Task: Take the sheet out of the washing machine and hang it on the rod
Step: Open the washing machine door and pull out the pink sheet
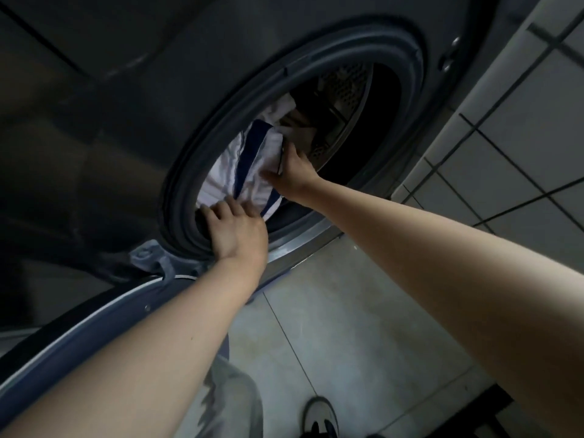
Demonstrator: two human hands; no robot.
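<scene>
A white sheet (234, 165) with dark blue stripes is bunched in the round opening of a dark front-loading washing machine (196, 58). My left hand (235, 230) grips the sheet's lower edge at the grey door seal (186, 172). Deeper in the opening, my right hand (292, 172) holds the sheet's right side, fingers tucked into the cloth. More pale fabric lies behind it in the perforated metal drum (347, 86). No rod is in view.
The machine's open door (79, 336) swings out at the lower left under my left forearm. A white tiled wall (521, 137) stands to the right. Grey floor tiles (347, 327) lie below, with my shoe (320, 417) and trouser leg near the bottom edge.
</scene>
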